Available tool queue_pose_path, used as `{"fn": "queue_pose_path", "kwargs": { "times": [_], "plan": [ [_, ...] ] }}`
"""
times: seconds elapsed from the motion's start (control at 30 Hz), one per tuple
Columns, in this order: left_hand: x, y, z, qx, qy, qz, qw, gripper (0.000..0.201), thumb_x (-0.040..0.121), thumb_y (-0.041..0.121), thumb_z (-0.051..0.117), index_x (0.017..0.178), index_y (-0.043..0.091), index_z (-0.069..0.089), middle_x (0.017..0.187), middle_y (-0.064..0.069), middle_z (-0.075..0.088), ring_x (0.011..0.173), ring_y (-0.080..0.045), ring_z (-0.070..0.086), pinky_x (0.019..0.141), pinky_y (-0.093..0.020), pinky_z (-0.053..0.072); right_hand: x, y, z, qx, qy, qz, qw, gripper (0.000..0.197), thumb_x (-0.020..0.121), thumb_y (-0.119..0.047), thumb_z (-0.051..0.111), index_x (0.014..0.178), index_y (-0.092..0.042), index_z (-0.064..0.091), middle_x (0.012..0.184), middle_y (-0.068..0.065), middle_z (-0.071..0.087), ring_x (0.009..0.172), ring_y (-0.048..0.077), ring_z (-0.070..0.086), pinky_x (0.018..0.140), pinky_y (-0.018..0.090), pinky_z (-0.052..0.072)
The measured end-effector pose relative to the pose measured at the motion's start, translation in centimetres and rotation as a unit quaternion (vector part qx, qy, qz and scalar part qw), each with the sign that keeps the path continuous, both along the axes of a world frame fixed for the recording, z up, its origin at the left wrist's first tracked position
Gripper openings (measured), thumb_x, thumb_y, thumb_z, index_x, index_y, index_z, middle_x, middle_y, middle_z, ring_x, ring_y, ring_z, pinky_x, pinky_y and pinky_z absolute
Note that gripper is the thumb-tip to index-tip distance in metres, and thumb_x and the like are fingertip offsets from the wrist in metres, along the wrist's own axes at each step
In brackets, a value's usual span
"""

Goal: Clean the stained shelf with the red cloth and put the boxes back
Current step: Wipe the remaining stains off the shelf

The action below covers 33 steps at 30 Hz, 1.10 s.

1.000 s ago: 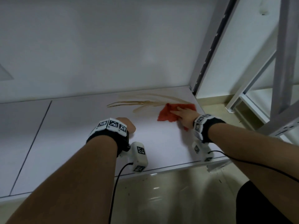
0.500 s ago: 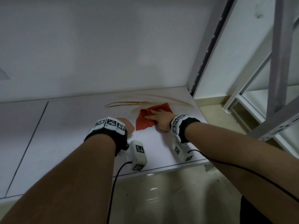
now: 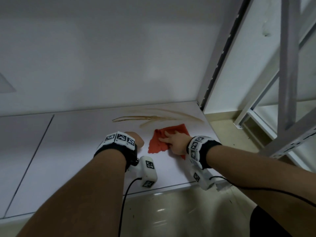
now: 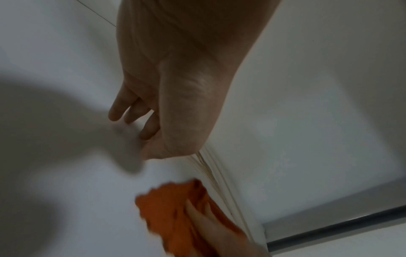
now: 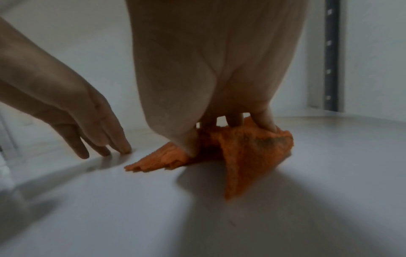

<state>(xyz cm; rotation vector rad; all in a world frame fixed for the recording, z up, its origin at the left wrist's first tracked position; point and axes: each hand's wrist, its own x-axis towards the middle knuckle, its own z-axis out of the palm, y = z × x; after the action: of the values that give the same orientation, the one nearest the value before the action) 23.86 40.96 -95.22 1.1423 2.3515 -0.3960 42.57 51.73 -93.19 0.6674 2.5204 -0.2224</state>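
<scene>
Slid left, the right hand presses the crumpled red cloth flat.

I am seeing the red cloth looking like nubbly, matt terry, bunching into soft folds with a darker soiled patch. The white shelf is showing a smooth, faintly sheeny board, brown streaks drying dull across it. The upright post is looking like painted metal, and the floor is gleaming glossy.
</scene>
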Motion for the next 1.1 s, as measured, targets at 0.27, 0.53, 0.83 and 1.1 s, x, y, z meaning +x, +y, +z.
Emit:
{"fn": "queue_pose_path", "kwargs": {
  "times": [0.27, 0.53, 0.83, 1.1],
  "plan": [
    [0.7, 0.7, -0.3, 0.001, -0.031, -0.019, 0.999, 0.05, 0.083, 0.047, 0.049, 0.128, 0.027, 0.055, 0.141, 0.002, 0.049, 0.125, -0.021, 0.051, 0.105, -0.03, 0.041, -2.2, 2.5, -0.6, 0.013, 0.017, -0.02, 1.0, 0.048, 0.103, -0.037, 0.019, 0.15, -0.029, 0.017, 0.16, 0.008, 0.005, 0.148, 0.025, 0.006, 0.119, 0.04, 0.005],
    [1.1, 2.2, -0.9, -0.042, -0.016, -0.084, 0.995, 0.04, 0.092, 0.035, 0.047, 0.128, 0.02, 0.057, 0.115, 0.001, 0.054, 0.088, -0.013, 0.05, 0.062, -0.016, 0.035, 4.2, 2.7, -0.4, 0.025, -0.01, -0.085, 0.996, 0.061, 0.096, -0.025, 0.033, 0.151, -0.034, 0.007, 0.159, 0.015, -0.002, 0.142, 0.045, 0.014, 0.118, 0.051, 0.011],
    [0.4, 3.6, -2.8, -0.039, 0.046, -0.169, 0.984, 0.043, 0.086, 0.037, 0.048, 0.126, 0.023, 0.057, 0.134, 0.0, 0.054, 0.118, -0.024, 0.056, 0.102, -0.034, 0.045, 1.2, 1.1, -0.4, -0.003, 0.004, -0.04, 0.999, 0.061, 0.097, -0.017, 0.034, 0.148, -0.043, 0.013, 0.16, 0.002, -0.004, 0.145, 0.041, 0.003, 0.116, 0.057, 0.01],
    [-2.7, 4.6, -6.8, 0.003, -0.02, -0.125, 0.992, 0.062, 0.078, 0.058, 0.036, 0.138, 0.041, 0.036, 0.155, 0.009, 0.029, 0.139, -0.02, 0.035, 0.116, -0.04, 0.029, 4.9, 6.0, -0.2, -0.007, 0.048, -0.244, 0.969, 0.055, 0.099, -0.022, 0.034, 0.151, -0.025, 0.017, 0.158, 0.013, 0.006, 0.143, 0.042, 0.013, 0.119, 0.045, 0.013]
  ]
}}
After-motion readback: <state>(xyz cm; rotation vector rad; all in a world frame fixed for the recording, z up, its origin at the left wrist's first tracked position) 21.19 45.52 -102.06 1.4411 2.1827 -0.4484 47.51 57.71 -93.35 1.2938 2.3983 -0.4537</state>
